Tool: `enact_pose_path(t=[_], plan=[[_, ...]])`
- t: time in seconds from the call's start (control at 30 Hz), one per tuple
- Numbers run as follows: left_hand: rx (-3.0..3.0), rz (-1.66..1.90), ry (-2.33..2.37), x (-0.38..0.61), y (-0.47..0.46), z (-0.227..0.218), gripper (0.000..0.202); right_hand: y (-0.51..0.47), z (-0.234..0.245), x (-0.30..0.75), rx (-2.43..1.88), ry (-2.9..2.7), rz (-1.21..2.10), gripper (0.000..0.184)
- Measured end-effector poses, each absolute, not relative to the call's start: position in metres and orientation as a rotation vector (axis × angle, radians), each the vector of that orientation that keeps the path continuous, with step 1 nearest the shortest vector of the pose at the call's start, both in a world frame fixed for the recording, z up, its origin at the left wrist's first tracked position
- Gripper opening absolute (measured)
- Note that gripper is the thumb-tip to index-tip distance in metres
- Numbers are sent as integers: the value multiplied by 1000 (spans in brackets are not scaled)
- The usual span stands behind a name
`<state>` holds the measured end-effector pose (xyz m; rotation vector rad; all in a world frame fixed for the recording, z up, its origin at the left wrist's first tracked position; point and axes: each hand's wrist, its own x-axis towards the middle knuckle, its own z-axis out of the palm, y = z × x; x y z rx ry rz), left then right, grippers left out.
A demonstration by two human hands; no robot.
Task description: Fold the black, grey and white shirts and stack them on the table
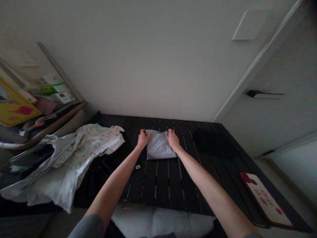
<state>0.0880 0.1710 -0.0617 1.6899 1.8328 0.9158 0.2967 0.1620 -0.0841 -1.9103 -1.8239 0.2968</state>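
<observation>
A light grey folded garment lies flat on the black slatted table, in the middle. My left hand grips its far left corner, thumb on top and fingers at the edge. On the far right corner, my right hand pinches the cloth the same way. The fingertips of both hands are partly hidden by the fabric and thumbs. Left of my left arm lies a pile of clothes with a pale patterned baby shirt on top.
Black folded cloth lies at the table's right. A red-edged case or board rests near the right front edge. At far left stands a bin of boxes and papers. A wall rises behind; a door handle is at right.
</observation>
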Motion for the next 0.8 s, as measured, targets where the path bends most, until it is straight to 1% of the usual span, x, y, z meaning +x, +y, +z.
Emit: enact_pose_path(t=[0.07,0.13,0.2,0.3,0.4,0.47,0.63,0.8], plan=[[1797,876,1879,90,165,-62,61,159,-82,295,-1976,-1793,254,31],[1849,822,2017,91,157,-61,70,155,-80,295,-1999,-1723,213,35],[1777,753,2132,90,149,-60,69,150,-79,297,-2007,-1627,165,37],[1662,675,2115,86,136,-59,62,140,-79,303,-2058,-1499,175,40],[1616,673,2098,81,123,-60,59,129,-80,308,-2178,-1466,407,44],[1589,710,2080,79,114,-59,57,123,-82,310,-2221,-1479,550,43],[1476,721,1932,84,100,-52,52,116,-84,306,-2184,-1532,629,31],[1270,846,1776,96,101,-54,60,111,-82,302,-2080,-1569,566,20]])
